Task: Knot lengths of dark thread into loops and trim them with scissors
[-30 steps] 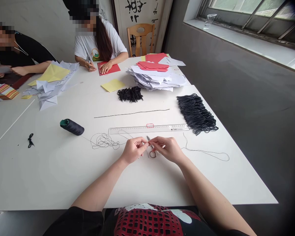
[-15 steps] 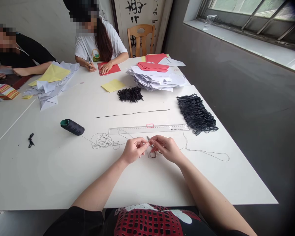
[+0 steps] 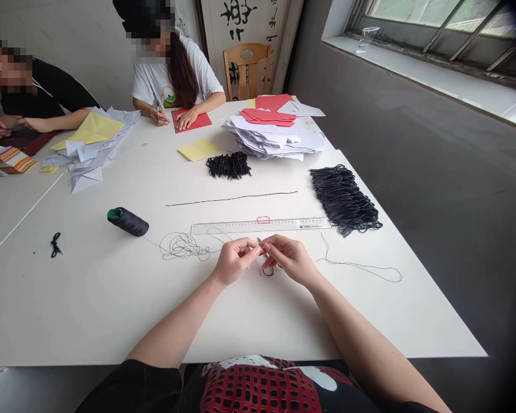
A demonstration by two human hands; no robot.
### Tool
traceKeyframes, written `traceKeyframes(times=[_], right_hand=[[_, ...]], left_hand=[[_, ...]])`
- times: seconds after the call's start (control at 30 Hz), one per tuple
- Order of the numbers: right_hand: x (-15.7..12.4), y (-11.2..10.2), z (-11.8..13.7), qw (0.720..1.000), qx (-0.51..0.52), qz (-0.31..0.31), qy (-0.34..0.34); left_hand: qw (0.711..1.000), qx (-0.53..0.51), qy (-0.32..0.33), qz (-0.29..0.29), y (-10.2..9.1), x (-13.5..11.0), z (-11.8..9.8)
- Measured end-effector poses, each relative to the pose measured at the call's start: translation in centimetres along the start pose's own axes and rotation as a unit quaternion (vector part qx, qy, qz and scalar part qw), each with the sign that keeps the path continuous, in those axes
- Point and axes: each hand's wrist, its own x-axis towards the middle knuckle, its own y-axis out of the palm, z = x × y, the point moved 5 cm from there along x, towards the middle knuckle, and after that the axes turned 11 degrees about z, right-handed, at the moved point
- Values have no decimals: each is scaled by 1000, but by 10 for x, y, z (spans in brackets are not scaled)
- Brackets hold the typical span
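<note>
My left hand (image 3: 236, 261) and my right hand (image 3: 290, 260) meet above the white table (image 3: 90, 304), fingertips pinched together. Between them stand small metal scissors (image 3: 267, 269), tips up, one finger ring showing below. My right fingers seem to grip them near the pivot. A thin dark thread (image 3: 183, 246) runs in a loose tangle toward my left fingers, which appear to pinch it. Another length of thread (image 3: 361, 265) curves on the table to the right of my right hand. Much of the scissors is hidden by my fingers.
A clear ruler (image 3: 261, 226) lies just beyond my hands. Farther off are a dark thread spool (image 3: 128, 222), black cord bundles (image 3: 343, 201), a paper stack (image 3: 275, 135) and a straight cord (image 3: 232, 198). A co-worker's hands (image 3: 172, 117) rest on red paper across the table.
My hands have drawn slightly closer together around the scissors, and my right hand has shifted a little left. The thread and the objects on the table stay in place.
</note>
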Motion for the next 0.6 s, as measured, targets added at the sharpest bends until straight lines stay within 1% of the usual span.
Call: traceKeyframes(times=[0.17,0.47,0.6], right_hand=[[0,2,1,1000,8,-3,0],[-2,-1,-1,999,-42,-27,-11],[-3,0,0,999,-43,-29,-17]], left_hand=[[999,33,-7,-9,0,-1,-2],[1000,13,-11,5,1,-1,-1],[1000,8,-15,9,1,0,0]])
